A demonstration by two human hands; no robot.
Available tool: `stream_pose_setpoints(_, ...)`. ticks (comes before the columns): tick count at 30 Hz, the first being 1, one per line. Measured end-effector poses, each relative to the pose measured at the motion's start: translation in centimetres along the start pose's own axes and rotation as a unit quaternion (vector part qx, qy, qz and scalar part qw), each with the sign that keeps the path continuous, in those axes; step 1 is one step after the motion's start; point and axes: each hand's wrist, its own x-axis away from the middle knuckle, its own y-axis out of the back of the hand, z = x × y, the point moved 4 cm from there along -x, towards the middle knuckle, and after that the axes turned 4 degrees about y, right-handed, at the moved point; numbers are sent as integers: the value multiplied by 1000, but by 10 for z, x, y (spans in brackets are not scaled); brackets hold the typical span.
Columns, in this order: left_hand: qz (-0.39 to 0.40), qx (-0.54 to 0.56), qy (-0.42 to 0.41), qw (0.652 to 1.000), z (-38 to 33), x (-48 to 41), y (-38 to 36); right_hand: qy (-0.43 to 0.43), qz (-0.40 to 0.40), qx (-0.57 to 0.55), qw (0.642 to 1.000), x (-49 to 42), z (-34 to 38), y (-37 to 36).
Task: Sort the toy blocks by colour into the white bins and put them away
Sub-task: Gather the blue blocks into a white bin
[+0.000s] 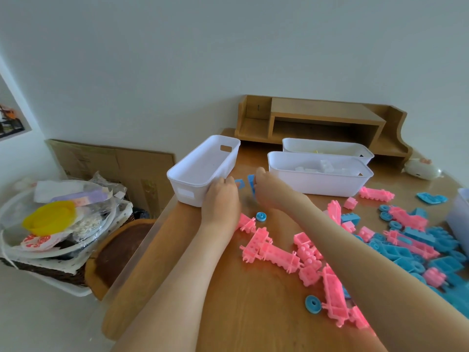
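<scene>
My left hand lies knuckles-up against the near right corner of an empty white bin. Its fingertips are hidden, and a small blue piece peeks out just beside them. My right hand is close by and pinches an upright blue block between thumb and fingers. A second white bin holds white blocks, with a third bin behind it. Pink blocks and blue blocks are scattered over the wooden table to the right.
A wooden desk shelf stands at the back of the table. Part of another white bin shows at the right edge. On the floor to the left sit a basket of clutter and cardboard. A white toy lies at the far right.
</scene>
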Motion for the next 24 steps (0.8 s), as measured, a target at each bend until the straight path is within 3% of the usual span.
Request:
stream_pose_setpoints(3, -4, -7, -1, 1000, 2, -1, -5, -38, -38, -233, 971, 24, -8, 13)
stream_pose_setpoints(6, 10, 133, 69, 989, -4, -2, -3, -89, -27, -428, 899, 52, -17, 29)
stream_pose_setpoints(9, 150, 336, 158, 916, -21, 7, -2, -79, -10, -533, 842, 70, -23, 46)
stream_pose_setpoints(12, 282, 476, 140, 821, -54, 22, 2, -40, 18, -629, 776, 84, -33, 58)
stream_pose_setpoints(16, 329, 593, 178, 713, -77, 31, 11, -70, 47, -691, 718, 97, -48, 61)
stream_pose_setpoints(19, 357, 600, 211, 684, -91, 35, 9, -100, 53, -697, 708, 106, -60, 61)
stream_pose_setpoints(24, 375, 570, 225, 695, -112, 42, -2, -180, 11, -664, 726, 119, -81, 66)
